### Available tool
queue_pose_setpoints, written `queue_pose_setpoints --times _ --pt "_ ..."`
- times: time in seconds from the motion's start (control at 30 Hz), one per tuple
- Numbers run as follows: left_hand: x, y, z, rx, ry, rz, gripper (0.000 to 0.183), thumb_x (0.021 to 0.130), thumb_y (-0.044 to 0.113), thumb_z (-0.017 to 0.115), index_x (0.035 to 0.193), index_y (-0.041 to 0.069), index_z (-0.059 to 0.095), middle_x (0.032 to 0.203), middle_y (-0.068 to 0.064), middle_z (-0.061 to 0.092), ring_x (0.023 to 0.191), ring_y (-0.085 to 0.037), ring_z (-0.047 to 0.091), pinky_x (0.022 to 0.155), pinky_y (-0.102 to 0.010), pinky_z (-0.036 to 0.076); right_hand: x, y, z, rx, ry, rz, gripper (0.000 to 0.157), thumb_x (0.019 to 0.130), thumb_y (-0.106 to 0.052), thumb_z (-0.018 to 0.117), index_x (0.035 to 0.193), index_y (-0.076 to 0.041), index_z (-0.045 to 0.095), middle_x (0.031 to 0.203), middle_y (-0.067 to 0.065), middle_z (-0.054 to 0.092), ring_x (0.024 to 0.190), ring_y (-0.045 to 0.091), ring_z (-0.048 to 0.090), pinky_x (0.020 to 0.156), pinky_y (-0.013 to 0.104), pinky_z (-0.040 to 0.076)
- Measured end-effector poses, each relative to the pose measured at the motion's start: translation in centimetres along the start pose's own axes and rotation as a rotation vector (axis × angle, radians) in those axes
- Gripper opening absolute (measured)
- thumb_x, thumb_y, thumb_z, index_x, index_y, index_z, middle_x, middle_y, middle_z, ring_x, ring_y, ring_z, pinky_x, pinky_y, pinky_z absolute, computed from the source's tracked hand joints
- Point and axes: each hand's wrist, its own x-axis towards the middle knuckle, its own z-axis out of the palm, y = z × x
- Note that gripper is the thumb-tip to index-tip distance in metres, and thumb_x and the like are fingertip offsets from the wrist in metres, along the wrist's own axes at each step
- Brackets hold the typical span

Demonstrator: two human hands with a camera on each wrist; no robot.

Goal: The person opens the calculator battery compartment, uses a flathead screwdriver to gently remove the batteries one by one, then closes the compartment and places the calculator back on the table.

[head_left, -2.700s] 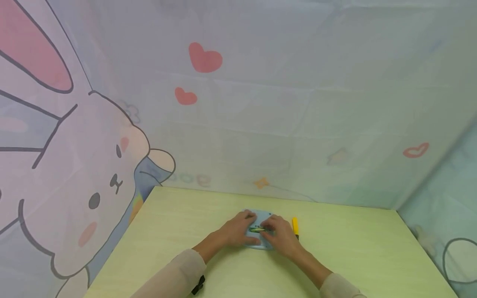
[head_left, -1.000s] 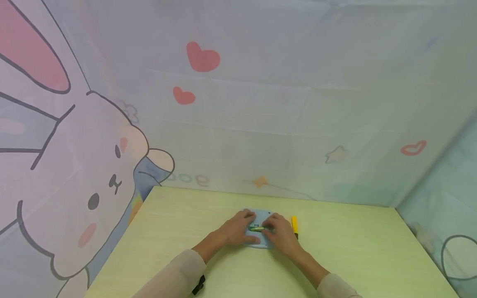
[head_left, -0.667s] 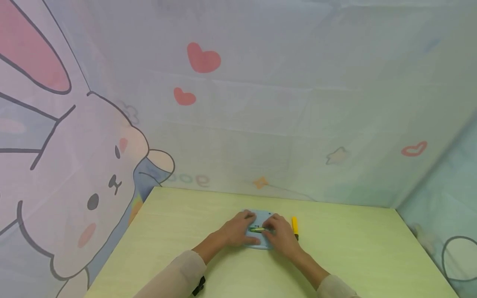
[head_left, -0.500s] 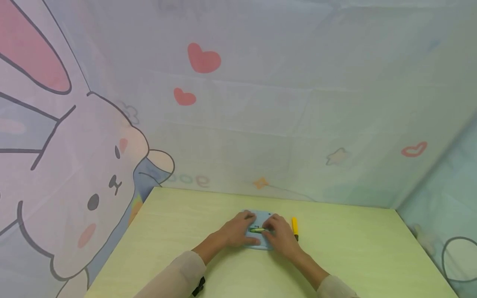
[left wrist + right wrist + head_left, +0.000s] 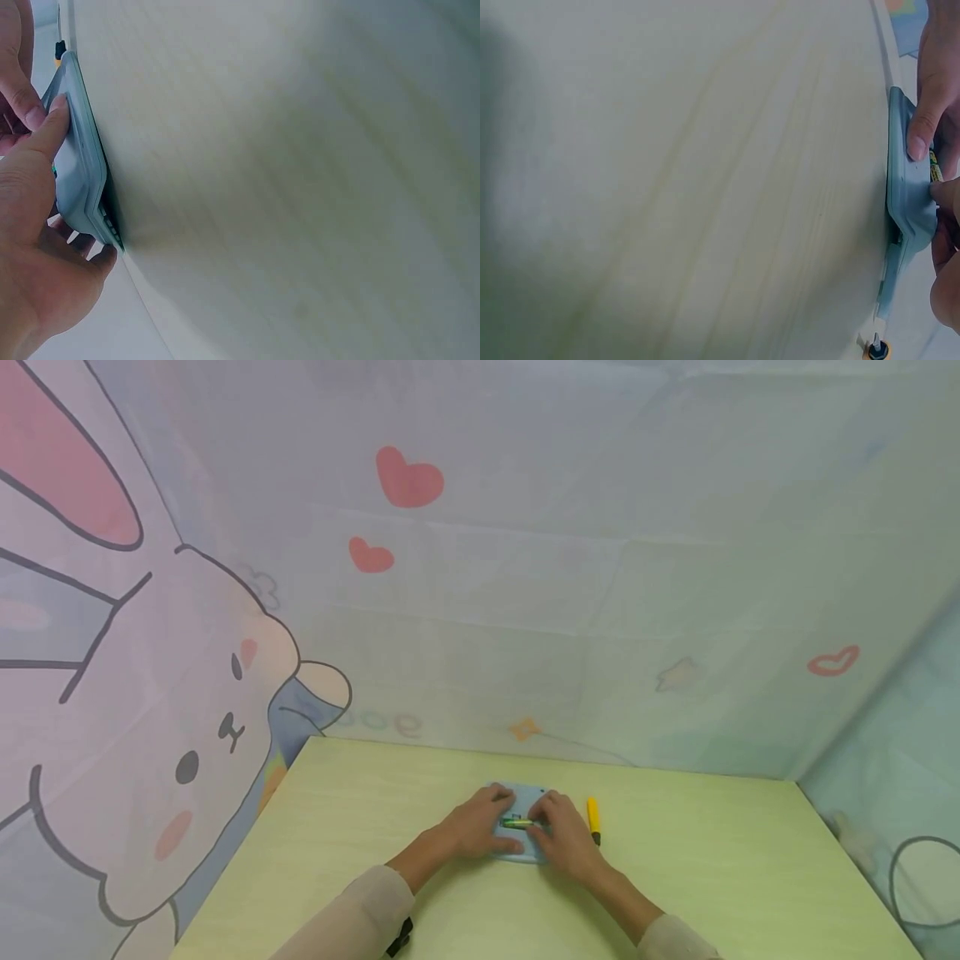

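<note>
Sleeves (image 5: 356,914), pale and loose, enter from the near edge. Beside the left cuff lies a small black object (image 5: 401,937), partly covered and not identifiable. Left hand (image 5: 474,825): grip holding the left side of a light-blue device (image 5: 517,845), thumb laid across its near part, the remaining fingers at its left and far edges. Right hand (image 5: 564,828): grip pinching, thumb and fingertips brought together at the right end of a slim green-and-yellow cylinder (image 5: 516,823). The cylinder lies crosswise at the middle of the device, between the two hands; its seating in the recess is too small to tell. The device rests flat on the pale yellow-green surface (image 5: 705,852). Just right of the right hand lies a yellow tool (image 5: 593,815), its black end nearer the person. Beyond the surface hangs a fabric backdrop (image 5: 525,585), printed with a large rabbit (image 5: 165,718) at left and red hearts (image 5: 410,478).
</note>
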Motion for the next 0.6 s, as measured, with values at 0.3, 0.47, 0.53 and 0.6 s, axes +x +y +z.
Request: queue_pose_setpoints --times 0.3,0.47,0.53,0.6 --pt "-0.17 0.13 -0.22 -0.013 -0.007 0.000 0.091 0.096 0.056 0.074 0.160 0.000 0.043 0.160 -0.010 0.043 0.146 -0.028 0.043 0.112 -0.040 0.045 -0.10 0.05 -0.12 0.012 0.019 -0.069 0.024 0.089 0.004 0.081 0.101 -0.006 0.064 0.101 0.004 0.062 0.099 0.022 0.058 0.089 0.042 0.052" --pt "-0.16 0.12 -0.25 -0.022 -0.010 -0.010 0.091 0.096 0.056 0.075 0.161 0.001 0.042 0.160 -0.009 0.042 0.147 -0.027 0.043 0.112 -0.040 0.045 -0.03 -0.04 -0.34 0.095 0.004 -0.034 0.022 0.091 0.005 0.079 0.104 -0.007 0.065 0.101 0.003 0.064 0.099 0.021 0.062 0.088 0.038 0.054" --pt "-0.13 0.11 -0.23 -0.021 -0.013 -0.011 0.091 0.096 0.056 0.074 0.161 0.001 0.042 0.161 -0.009 0.042 0.147 -0.027 0.042 0.112 -0.040 0.045 -0.03 -0.04 -0.35 0.123 0.003 -0.027 0.022 0.091 0.005 0.078 0.104 -0.007 0.065 0.101 0.003 0.065 0.099 0.021 0.062 0.087 0.038 0.056" --pt "-0.09 0.09 -0.18 -0.020 -0.014 -0.010 0.091 0.096 0.057 0.074 0.161 0.001 0.042 0.161 -0.009 0.042 0.147 -0.027 0.042 0.112 -0.040 0.045 -0.05 -0.05 -0.34 0.139 0.012 -0.024 0.022 0.091 0.006 0.078 0.104 -0.007 0.065 0.101 0.002 0.065 0.099 0.022 0.063 0.087 0.037 0.056"
